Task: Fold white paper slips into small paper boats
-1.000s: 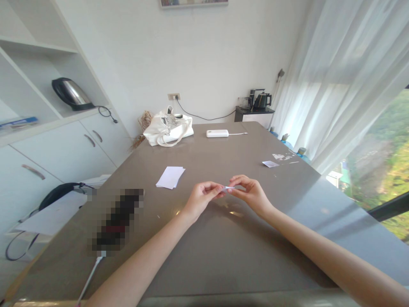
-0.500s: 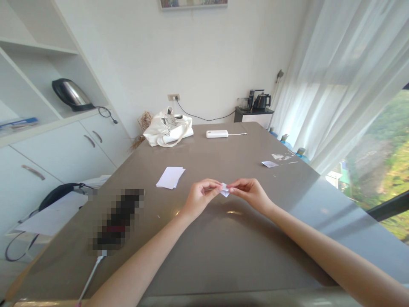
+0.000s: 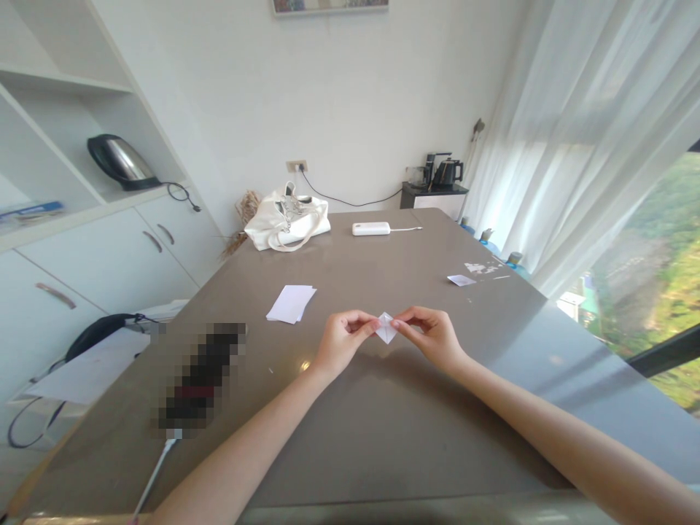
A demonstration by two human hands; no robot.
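Note:
A small folded white paper [image 3: 386, 332] is held up above the table, its face showing a diamond shape with crease lines. My left hand [image 3: 345, 335] pinches its left corner between thumb and fingers. On the opposite corner my right hand [image 3: 429, 332] has the same kind of pinch, thumb toward me. Fingertips cover both side corners of the paper. To the left of my hands, a stack of white paper sheets [image 3: 292, 303] lies on the table [image 3: 350, 430].
A folded paper piece [image 3: 461, 280] and paper scraps [image 3: 481, 268] lie at the right. Farther back are a white bag [image 3: 287, 219] and a white power bank [image 3: 370, 229] with a short cable. A pixelated dark object [image 3: 202, 379] with a cable lies front left.
The folded paper has turned and opened flatter, so its diamond face now shows toward me. Both hands keep their pinch and have shifted only slightly.

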